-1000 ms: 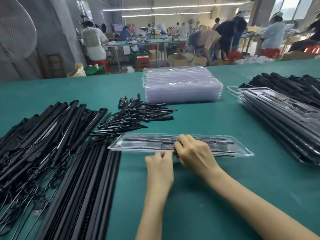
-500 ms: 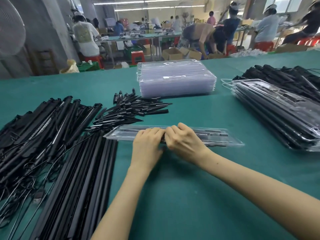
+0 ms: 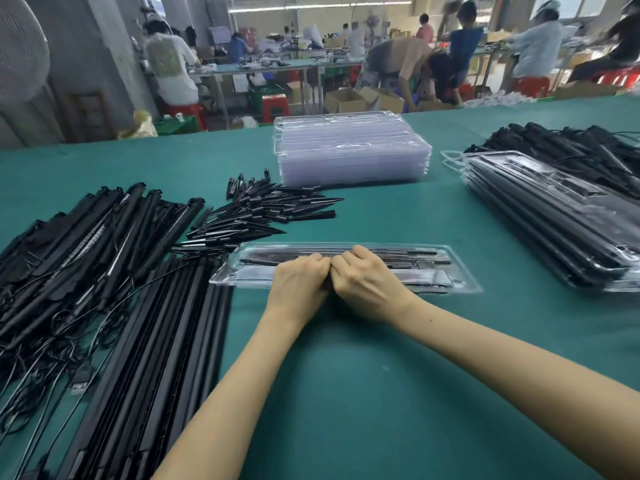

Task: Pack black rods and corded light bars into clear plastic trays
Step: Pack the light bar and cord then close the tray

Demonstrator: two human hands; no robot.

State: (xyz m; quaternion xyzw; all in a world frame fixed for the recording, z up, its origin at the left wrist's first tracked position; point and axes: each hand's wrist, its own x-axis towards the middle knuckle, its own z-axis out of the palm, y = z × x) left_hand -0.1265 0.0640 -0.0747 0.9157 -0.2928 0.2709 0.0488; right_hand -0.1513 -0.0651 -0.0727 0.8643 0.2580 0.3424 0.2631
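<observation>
Both hands, left hand (image 3: 298, 282) and right hand (image 3: 363, 282), curled knuckle to knuckle, pressed a dark piece into the clear tray (image 3: 460, 271) on the green table (image 3: 346, 375); uneven pressure risked tipping the thin tray.

The tray (image 3: 460, 271) is clear, glossy plastic, as is the stack of trays (image 3: 353, 150). The rods (image 3: 156, 341) look smooth, matt black. The table (image 3: 381, 393) wears matt green cloth.
</observation>
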